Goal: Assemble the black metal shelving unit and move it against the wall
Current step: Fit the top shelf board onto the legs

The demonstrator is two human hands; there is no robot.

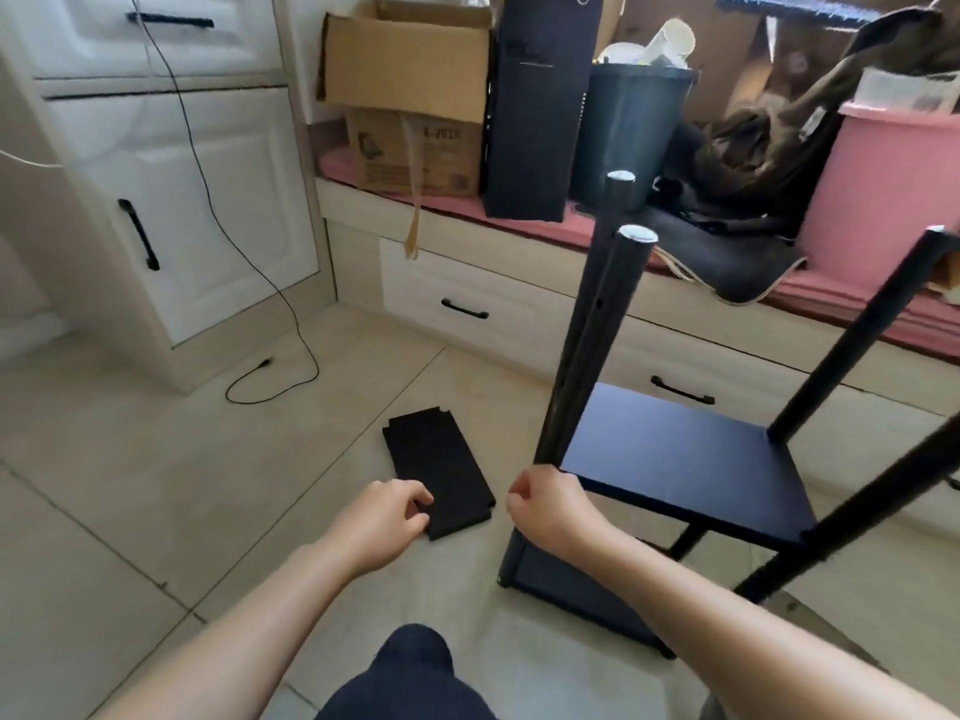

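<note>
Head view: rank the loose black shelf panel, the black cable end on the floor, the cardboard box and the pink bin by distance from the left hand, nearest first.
1. Loose black shelf panel: on the floor tiles, right at the left hand fingertips.
2. Black cable end: on the floor, ahead and to the left.
3. Cardboard box: up on the bench, straight ahead.
4. Pink bin: on the bench, far right.

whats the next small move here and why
Probably close the left hand on the loose shelf lying on the floor and lift it: its fingers are already over the near corner, and the frame's posts stand bare above the fitted shelf.
</note>
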